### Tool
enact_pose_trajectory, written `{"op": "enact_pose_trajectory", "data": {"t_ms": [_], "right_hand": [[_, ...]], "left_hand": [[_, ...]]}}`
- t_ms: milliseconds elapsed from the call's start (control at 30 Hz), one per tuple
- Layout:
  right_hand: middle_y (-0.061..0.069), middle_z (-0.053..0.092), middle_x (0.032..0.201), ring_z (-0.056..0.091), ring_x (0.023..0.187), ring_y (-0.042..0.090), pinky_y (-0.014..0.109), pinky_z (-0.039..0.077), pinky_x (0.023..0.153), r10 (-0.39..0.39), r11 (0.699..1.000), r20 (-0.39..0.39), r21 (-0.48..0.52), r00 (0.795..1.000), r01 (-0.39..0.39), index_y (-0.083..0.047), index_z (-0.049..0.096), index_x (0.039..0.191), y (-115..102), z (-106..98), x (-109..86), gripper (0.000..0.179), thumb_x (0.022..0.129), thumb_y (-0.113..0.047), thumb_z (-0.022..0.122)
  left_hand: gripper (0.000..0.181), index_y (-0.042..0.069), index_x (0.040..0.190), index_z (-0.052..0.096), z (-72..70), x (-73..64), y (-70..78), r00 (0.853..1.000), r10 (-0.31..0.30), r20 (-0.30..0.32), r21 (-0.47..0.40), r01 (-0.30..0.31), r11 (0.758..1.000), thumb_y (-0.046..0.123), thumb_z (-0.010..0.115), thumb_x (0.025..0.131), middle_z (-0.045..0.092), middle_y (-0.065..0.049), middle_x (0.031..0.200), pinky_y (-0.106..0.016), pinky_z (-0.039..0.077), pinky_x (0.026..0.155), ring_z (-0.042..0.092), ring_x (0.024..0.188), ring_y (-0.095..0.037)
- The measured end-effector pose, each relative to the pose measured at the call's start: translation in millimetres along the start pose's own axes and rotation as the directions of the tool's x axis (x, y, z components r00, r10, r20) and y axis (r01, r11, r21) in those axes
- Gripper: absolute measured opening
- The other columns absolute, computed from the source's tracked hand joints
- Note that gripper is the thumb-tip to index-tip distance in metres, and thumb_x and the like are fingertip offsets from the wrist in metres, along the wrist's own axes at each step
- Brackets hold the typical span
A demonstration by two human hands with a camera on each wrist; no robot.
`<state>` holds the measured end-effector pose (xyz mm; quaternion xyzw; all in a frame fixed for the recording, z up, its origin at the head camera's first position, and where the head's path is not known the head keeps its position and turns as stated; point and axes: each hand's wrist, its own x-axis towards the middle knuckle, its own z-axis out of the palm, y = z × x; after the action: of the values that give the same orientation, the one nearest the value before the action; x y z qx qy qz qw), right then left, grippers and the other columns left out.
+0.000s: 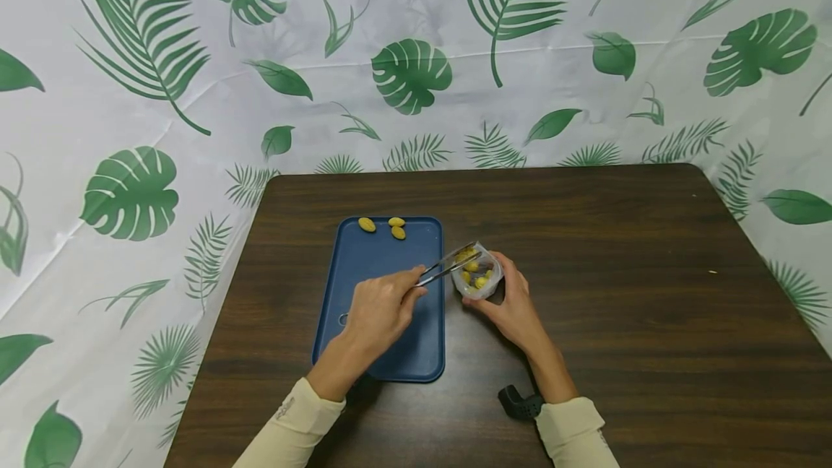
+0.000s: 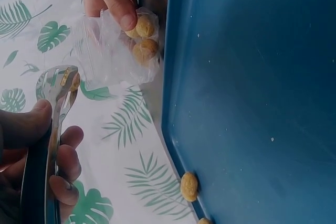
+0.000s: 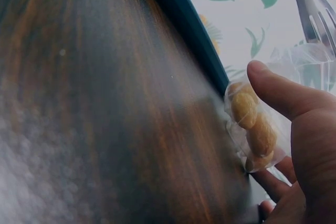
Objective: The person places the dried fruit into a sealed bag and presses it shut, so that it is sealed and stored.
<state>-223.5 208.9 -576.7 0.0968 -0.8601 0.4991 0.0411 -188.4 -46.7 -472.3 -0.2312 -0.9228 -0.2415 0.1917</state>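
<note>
My left hand (image 1: pixel 380 309) grips metal serving tongs (image 1: pixel 437 273) with slotted, fork-like ends. Pinched between those ends is one yellow-brown oval piece (image 2: pixel 75 82), perhaps a snack or pastry. My right hand (image 1: pixel 513 305) holds a clear plastic bag (image 1: pixel 494 282) upright just right of the tray, its mouth facing up. Thumb and fingers clasp the bag from its right side. Several similar oval pieces (image 3: pixel 260 135) lie in the bottom of the bag, seen through the plastic. In the head view, the tong tips overlap the bag's opening.
A blue rectangular tray (image 1: pixel 390 255) lies left of the bag, under my left forearm. Near its far edge sit three oval pieces (image 1: pixel 367 224). The dark wooden table (image 1: pixel 617 295) extends to the right, with a leaf-printed cloth (image 1: pixel 416 143) behind it.
</note>
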Motion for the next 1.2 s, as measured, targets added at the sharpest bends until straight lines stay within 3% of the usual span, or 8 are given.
{"op": "enact_pose_trajectory", "data": {"t_ms": [767,1200], "right_hand": [[0.015,0.052,0.151,0.036,0.143,0.045,0.069,0.019,0.116,-0.038,0.999,-0.01,0.006,0.999,0.038,-0.014,0.037,0.155,-0.9,1.0,2.2,0.095,0.078,-0.025,0.092],[0.014,0.051,0.152,0.034,0.144,0.045,0.069,0.02,0.115,0.001,1.0,-0.002,0.004,1.0,-0.001,-0.015,0.037,0.155,-2.3,0.6,1.1,0.095,0.078,-0.025,0.092]], "left_hand": [[0.03,0.008,0.122,0.076,4.4,1.3,4.9,0.999,0.023,0.045,0.007,-0.024,1.0,0.023,0.074,0.096,0.081,-0.005,0.097,-0.025,0.048,0.05,0.064,0.057,-0.009],[0.037,0.006,0.124,0.074,3.0,0.7,3.7,1.0,0.013,0.022,0.004,-0.013,1.0,0.026,0.077,0.094,0.08,-0.008,0.102,-0.033,0.056,0.053,0.074,0.068,-0.017]]}}
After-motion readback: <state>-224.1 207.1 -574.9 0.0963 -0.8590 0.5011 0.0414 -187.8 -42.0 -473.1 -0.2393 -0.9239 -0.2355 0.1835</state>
